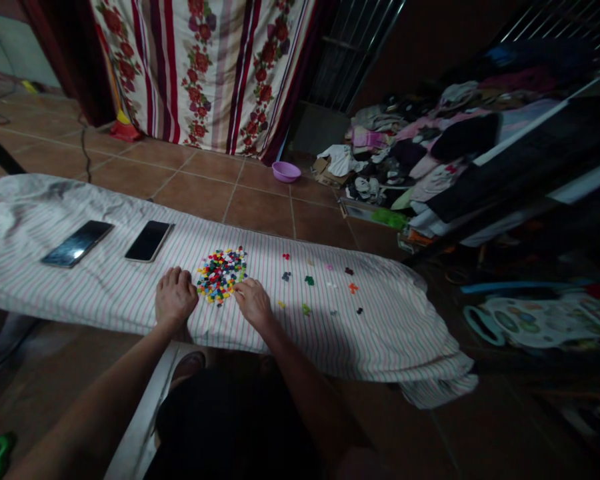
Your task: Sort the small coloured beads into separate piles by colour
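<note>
One dim room: brown tiled floor (pixel 205 193), with a flowered, striped curtain (pixel 200 73) across the far side and a heap of clothes (pixel 430 140) to its right.
Counter (pixel 380 347): long and narrow, draped in striped cloth (pixel 257 333); rumpled at the left end, flatter midway, probably rough enough to stop small parts sliding.
Purple basin (pixel 287 172): on the floor, between curtain and heap.
Left hand (pixel 175 295): back upward beside the left edge of the colourful pile (pixel 223 273), fingers side by side; whether they hold anything, I cannot tell.
Right hand (pixel 253 302): at the pile's near right edge, fingertips drawn together; I cannot tell if a bit is pinched there.
Pile: loose on the cloth, between and just beyond the hands; likely to scatter if nudged, so its outer edge looks easiest to pick from.
Two phones (pixel 149 241): lying flat, left of the pile.
Colour groups (pixel 309 281): three rows right of the pile, red, green, orange and black among them.
Loose piece (pixel 219 305): likely light, stiff plastic, slightly slippery, hardly fragile; best taken by its sides between thumb and forefinger.
</note>
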Demonstrator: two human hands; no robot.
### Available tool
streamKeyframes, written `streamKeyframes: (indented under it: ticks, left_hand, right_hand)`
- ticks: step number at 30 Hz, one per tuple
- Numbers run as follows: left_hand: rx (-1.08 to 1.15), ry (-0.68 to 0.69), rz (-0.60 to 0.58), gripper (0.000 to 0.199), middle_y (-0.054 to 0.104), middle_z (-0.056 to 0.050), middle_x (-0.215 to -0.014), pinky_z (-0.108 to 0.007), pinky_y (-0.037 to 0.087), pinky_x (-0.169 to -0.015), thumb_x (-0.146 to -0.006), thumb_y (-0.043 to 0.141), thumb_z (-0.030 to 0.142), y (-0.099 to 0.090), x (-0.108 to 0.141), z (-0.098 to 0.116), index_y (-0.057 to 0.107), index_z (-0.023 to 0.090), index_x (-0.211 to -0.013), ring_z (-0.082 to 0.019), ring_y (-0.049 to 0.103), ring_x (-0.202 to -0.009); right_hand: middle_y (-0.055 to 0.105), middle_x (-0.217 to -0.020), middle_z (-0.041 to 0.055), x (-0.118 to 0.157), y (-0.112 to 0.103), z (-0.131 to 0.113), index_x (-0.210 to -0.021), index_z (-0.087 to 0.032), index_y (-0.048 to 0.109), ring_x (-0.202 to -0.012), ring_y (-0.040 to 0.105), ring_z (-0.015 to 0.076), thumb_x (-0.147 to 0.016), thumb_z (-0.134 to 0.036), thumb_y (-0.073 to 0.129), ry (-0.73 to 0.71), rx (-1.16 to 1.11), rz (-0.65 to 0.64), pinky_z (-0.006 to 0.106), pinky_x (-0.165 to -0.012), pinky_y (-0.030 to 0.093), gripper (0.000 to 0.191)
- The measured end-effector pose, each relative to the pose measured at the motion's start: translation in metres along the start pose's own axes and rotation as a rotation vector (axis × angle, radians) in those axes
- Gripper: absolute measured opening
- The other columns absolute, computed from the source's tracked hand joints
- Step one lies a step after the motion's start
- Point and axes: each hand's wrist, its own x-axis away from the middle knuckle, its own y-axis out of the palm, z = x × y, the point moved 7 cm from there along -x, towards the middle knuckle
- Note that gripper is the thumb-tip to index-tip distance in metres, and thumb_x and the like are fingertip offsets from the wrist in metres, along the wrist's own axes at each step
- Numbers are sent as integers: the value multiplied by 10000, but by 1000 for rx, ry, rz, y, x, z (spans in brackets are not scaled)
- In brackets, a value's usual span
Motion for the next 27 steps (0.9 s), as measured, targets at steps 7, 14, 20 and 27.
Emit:
streamKeyframes:
  ticks: [7,14,20,27]
  left_hand:
    - [-17,-5,2,354,573,-185,-1359,-460,356,-1085,-895,405,241,1,0,-1,626,134,-1150,-324,469,-1326]
    - [-23,9,18,350,584,-186,-1342,-470,369,-1079,-903,400,237,1,0,-1,632,123,-1140,-332,482,-1310]
    - [-25,30,53,320,595,-180,-1319,-463,383,-1063,-895,420,231,2,1,-1,636,139,-1112,-321,495,-1293]
    - [-39,23,22,325,594,-182,-1326,-464,380,-1076,-892,424,228,-1,0,1,637,134,-1119,-323,493,-1301]
  right_hand:
    - [664,-1010,72,-5,7,-12,-1016,-240,714,-1022,573,228,-948,-264,589,-2,97,-37,338,-921,461,144]
    - [661,-1018,64,-4,9,-15,-1015,-229,697,-1026,562,219,-956,-266,583,-1,121,-7,324,-908,456,134]
    - [660,-990,57,-2,7,-16,-955,-220,708,-996,567,204,-970,-252,565,-21,108,-10,310,-897,452,147]
    - [640,-1049,66,0,13,-14,-1072,-224,686,-1042,560,206,-979,-254,545,-13,102,2,315,-903,460,171]
